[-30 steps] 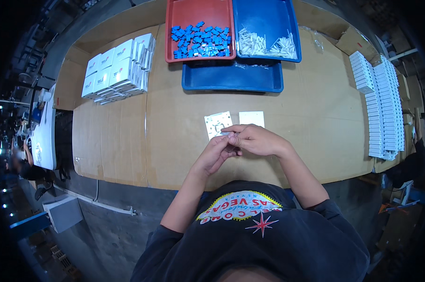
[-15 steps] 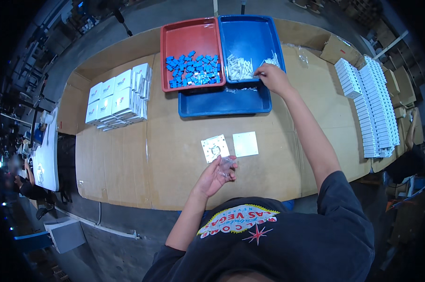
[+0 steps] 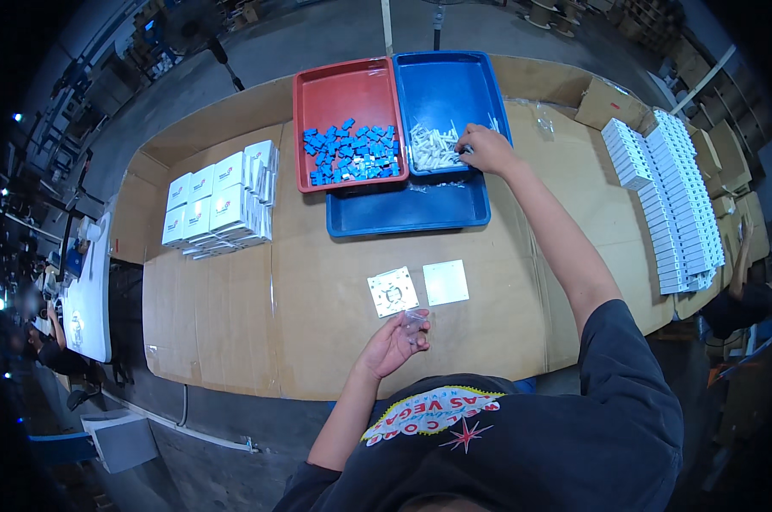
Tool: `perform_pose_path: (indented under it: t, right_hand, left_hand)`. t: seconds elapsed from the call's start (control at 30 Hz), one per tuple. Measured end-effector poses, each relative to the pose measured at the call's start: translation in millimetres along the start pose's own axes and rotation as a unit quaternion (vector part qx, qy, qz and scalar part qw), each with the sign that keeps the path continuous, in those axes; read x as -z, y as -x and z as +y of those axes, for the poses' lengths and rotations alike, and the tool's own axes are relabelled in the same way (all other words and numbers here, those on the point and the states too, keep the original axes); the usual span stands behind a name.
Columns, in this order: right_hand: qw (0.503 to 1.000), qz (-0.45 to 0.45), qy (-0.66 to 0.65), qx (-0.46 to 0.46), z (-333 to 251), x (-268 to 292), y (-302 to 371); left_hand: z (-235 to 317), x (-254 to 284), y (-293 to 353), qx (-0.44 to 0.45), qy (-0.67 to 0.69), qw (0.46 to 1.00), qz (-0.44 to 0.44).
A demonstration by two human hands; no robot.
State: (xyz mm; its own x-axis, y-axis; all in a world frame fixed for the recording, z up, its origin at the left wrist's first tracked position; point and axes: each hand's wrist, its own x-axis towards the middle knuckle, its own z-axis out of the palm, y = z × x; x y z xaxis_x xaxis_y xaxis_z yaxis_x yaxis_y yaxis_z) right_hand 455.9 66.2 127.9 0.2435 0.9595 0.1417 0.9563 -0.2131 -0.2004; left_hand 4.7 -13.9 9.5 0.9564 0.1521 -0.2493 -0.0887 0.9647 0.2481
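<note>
My left hand [image 3: 384, 352], palm up near the table's front edge, has its fingers curled round a small clear plastic bag [image 3: 414, 326]. Just beyond it lies a square white plate with a cut-out middle [image 3: 393, 291], with a plain white square plate [image 3: 445, 282] to its right. My right hand [image 3: 488, 152] reaches into the near right part of a blue tray [image 3: 445, 81], fingertips pinched together among small white plastic pieces [image 3: 434, 148]. What those fingertips hold, if anything, is too small to make out.
Left of the blue tray stands a red tray [image 3: 345, 90] with blue connector pieces [image 3: 352, 154]. Another blue tray [image 3: 407, 224] sits under their near edges. Stacked white boxes [image 3: 202, 205] are at left, rows of white plates [image 3: 680, 205] at right. Cardboard [image 3: 335, 341] covers the table.
The whole scene sits lower in the picture now. My right hand has shifted slightly farther into the white pieces. My left hand still holds the bag, its fingers curled a little more.
</note>
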Motion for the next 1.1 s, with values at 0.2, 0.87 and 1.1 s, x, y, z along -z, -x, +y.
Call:
perform_pose_path:
  t: [0.2,0.87,1.1]
  right_hand:
    - [0.998,-0.045,-0.031,0.042,8.6,-3.5,0.5]
    - [0.889,0.064,-0.42,-0.168,23.1,-0.7,8.0]
    - [0.76,0.055,-0.623,-0.177,-33.2,18.3,50.0]
  left_hand:
    - [-1.3,8.1,1.0,0.011,0.035,0.999,-0.033]
    - [3.0,3.6,-4.5,0.026,-0.015,0.999,-0.041]
    - [-3.9,14.5,-0.5,0.015,-0.001,0.999,-0.028]
